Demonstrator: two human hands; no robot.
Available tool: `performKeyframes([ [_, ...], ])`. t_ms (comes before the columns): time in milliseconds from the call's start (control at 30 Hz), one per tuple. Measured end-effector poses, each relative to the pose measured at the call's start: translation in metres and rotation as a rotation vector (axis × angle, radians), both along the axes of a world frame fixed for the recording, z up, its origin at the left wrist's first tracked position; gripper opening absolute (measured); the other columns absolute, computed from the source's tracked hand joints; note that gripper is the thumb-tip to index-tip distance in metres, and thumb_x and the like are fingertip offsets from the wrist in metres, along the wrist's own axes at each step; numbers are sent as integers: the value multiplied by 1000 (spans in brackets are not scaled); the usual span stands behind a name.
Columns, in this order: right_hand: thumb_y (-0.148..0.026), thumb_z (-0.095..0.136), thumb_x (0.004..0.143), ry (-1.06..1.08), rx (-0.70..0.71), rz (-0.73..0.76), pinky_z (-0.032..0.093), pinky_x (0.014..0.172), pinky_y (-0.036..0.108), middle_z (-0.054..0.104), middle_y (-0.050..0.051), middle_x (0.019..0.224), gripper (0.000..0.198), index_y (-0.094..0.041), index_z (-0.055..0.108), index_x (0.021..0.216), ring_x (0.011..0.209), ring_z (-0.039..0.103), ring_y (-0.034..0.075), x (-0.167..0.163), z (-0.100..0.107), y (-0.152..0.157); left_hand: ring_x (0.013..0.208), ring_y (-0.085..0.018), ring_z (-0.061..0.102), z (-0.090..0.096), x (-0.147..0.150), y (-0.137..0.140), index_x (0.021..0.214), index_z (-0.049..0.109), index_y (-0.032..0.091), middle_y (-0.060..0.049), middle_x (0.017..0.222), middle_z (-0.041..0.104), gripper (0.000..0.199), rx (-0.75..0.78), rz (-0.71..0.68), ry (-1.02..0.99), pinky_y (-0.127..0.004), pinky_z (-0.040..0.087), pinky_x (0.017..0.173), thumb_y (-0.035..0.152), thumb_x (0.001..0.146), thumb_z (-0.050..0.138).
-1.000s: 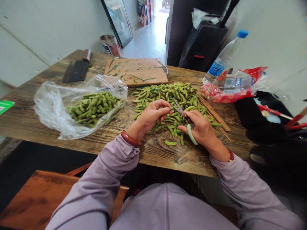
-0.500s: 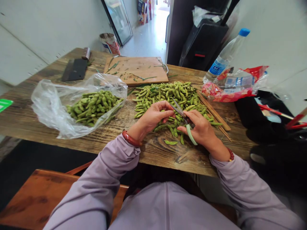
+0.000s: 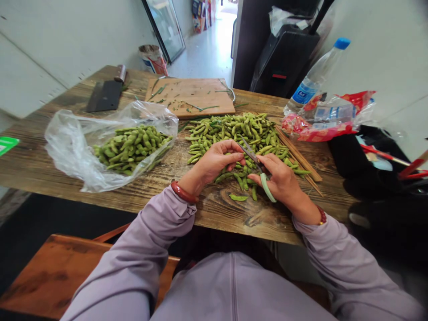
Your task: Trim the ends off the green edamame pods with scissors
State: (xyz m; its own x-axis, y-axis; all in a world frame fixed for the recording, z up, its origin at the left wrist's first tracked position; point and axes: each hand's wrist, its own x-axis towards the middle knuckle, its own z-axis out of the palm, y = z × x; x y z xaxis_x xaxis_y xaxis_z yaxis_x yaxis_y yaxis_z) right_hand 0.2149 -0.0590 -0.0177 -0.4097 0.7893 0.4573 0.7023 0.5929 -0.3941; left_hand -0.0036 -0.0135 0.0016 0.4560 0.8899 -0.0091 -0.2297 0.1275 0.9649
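My right hand (image 3: 282, 176) grips a pair of scissors (image 3: 268, 189) with pale green handles, the blades parted and pointing up and left. Close by the blades, my left hand (image 3: 219, 159) is closed in a pinch; what lies between its fingertips is hidden. Both hands are over the near side of a loose pile of green edamame pods (image 3: 230, 128) on the wooden table (image 3: 214, 214). One single pod (image 3: 238, 197) rests apart, nearer the front edge. To the left, a clear plastic bag (image 3: 67, 156) lies open with more edamame pods (image 3: 133, 149) inside.
Behind the pile is a cutting board (image 3: 200, 96) with green scraps. A cleaver (image 3: 105, 96) lies at the back left. Wooden chopsticks (image 3: 299, 156) border the pile on the right, near a plastic bottle (image 3: 312, 82) and red-and-clear packaging (image 3: 327, 129). A bucket (image 3: 152, 60) stands beyond.
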Motion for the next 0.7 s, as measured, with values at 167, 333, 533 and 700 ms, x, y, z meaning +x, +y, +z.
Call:
performKeyframes([
  [167, -44, 64, 94, -15, -14, 11, 58, 81, 42, 68, 11, 105, 42, -21, 61, 129, 96, 68, 29, 2, -2, 1, 46, -3, 48, 3, -1, 0, 84, 62, 12, -1, 66, 67, 28, -44, 35, -8, -16, 32, 43, 29, 74, 82],
  [333, -43, 66, 93, 5, 28, -10, 57, 81, 42, 69, 13, 104, 41, -19, 61, 127, 94, 68, 29, 5, -6, 4, 44, -2, 45, 8, -2, 3, 76, 53, 15, 4, 61, 55, 26, -119, 178, -52, -14, 30, 41, 27, 83, 74],
  [533, -41, 66, 93, 0, 58, -21, 57, 82, 44, 69, 13, 104, 40, -19, 62, 126, 95, 68, 30, 6, -5, 5, 46, -5, 45, 11, -13, 7, 74, 50, 17, 4, 66, 54, 28, -86, 203, -3, -17, 31, 43, 32, 84, 70],
  [700, -41, 65, 93, -19, 32, -29, 58, 79, 43, 69, 12, 103, 40, -19, 62, 126, 91, 68, 29, 6, -4, 4, 56, -8, 46, 9, -21, 12, 76, 66, 13, 3, 64, 56, 7, 266, 156, 457, -22, 37, 57, 19, 77, 70],
])
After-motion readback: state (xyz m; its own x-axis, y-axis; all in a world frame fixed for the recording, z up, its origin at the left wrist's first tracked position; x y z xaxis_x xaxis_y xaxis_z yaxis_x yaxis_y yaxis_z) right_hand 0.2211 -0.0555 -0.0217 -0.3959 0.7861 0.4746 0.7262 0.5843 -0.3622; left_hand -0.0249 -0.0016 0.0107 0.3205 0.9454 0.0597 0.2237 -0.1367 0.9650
